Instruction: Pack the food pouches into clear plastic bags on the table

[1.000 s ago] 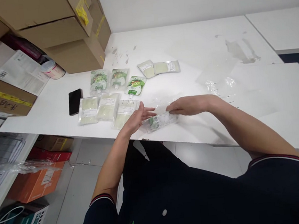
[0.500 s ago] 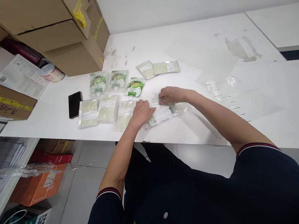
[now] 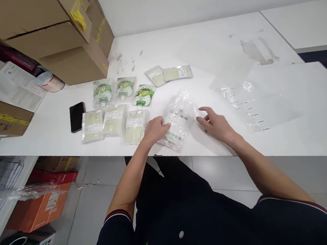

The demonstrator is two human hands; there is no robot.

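My left hand (image 3: pixel 156 129) is closed on the left edge of a clear plastic bag (image 3: pixel 189 103), with a white and green printed pouch (image 3: pixel 178 127) inside it. The bag lies tilted near the front edge of the table. Just right of the bag, my right hand (image 3: pixel 216 124) hovers with fingers apart, holding nothing. Left of my left hand lie several pale green labelled packets (image 3: pixel 135 128) in clear wrap. Behind them are several green printed spout pouches (image 3: pixel 144 96), and two more pale packets (image 3: pixel 178 72) lie farther back.
A black phone (image 3: pixel 77 116) lies at the left of the white table (image 3: pixel 202 46). Stacked cardboard boxes (image 3: pixel 61 66) and a round tub (image 3: pixel 50 82) stand at the back left. Clear plastic sheets with dark marks (image 3: pixel 265 109) lie at the right.
My right hand has let go of the bag and moved right and down, its fingers opening. The bag has turned, its far end now standing up more. My left hand stays on it.
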